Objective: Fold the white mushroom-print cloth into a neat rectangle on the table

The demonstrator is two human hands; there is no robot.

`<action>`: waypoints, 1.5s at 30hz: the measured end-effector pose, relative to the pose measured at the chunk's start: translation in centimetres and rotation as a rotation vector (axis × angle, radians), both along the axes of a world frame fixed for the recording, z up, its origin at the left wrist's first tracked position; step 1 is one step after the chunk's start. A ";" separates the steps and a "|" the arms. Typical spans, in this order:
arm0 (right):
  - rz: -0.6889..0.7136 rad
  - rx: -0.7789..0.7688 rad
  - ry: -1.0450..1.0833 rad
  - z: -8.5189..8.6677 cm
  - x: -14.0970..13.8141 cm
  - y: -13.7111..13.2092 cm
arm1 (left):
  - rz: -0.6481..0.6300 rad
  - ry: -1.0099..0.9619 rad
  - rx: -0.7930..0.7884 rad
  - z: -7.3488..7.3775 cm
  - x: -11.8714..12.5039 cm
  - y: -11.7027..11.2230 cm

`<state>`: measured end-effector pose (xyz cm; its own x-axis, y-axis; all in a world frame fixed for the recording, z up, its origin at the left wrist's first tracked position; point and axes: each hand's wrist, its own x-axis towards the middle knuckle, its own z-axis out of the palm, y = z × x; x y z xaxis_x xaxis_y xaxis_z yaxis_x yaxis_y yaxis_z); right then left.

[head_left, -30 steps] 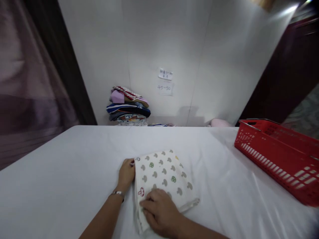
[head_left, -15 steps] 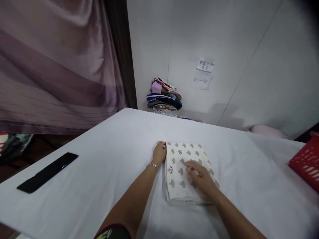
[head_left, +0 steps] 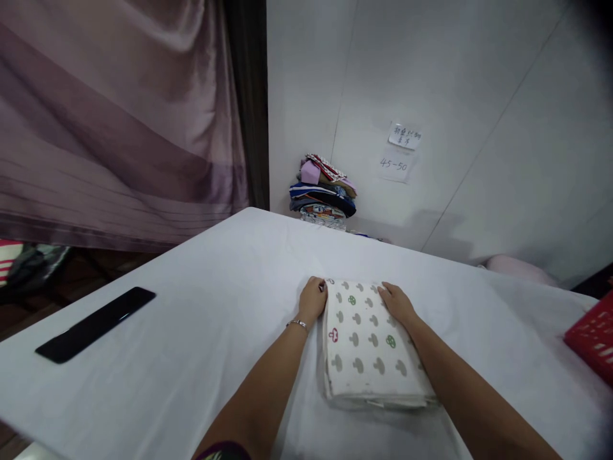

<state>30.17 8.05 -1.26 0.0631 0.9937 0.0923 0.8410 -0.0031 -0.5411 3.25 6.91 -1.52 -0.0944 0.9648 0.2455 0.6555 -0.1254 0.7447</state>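
A folded white cloth [head_left: 368,345] printed with grey, green and red mushroom shapes lies on the white table [head_left: 201,319] in front of me. My left hand [head_left: 313,300] rests at the cloth's far left corner, fingers curled over its edge. My right hand [head_left: 396,302] sits at the far right corner, fingers curled on the fabric. Both forearms reach in from the bottom of the view, and a thin bracelet circles my left wrist.
A black flat device [head_left: 96,324] lies near the table's left edge. A stack of folded clothes [head_left: 324,195] stands against the white wall behind the table. A red basket [head_left: 594,335] shows at the right edge. A mauve curtain [head_left: 110,115] hangs at the left.
My right hand has moved from the near middle of the cloth up to its far right corner. The left hand stays at the far left corner. The view has swung left.
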 end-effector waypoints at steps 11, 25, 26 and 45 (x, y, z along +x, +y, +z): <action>0.030 0.012 -0.091 -0.3 0.2 -0.2 | 0.018 0.063 0.048 0.0 -0.7 -0.3; -0.019 0.021 -0.291 1.3 -1.7 -1.3 | 0.000 0.042 -0.013 -0.2 -0.7 0.3; 0.006 0.061 -0.335 1.8 -2.7 -1.8 | -0.002 0.035 -0.022 -0.3 -0.8 0.3; 0.593 0.033 -0.321 1.1 -10.9 -5.4 | 0.013 -0.019 -0.059 0.1 -0.8 0.4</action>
<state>19.31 2.61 -0.16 -0.5276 0.8482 0.0466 0.8146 0.5207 -0.2556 2.41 7.36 -1.44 -0.1114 0.9761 0.1865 0.6427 -0.0724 0.7627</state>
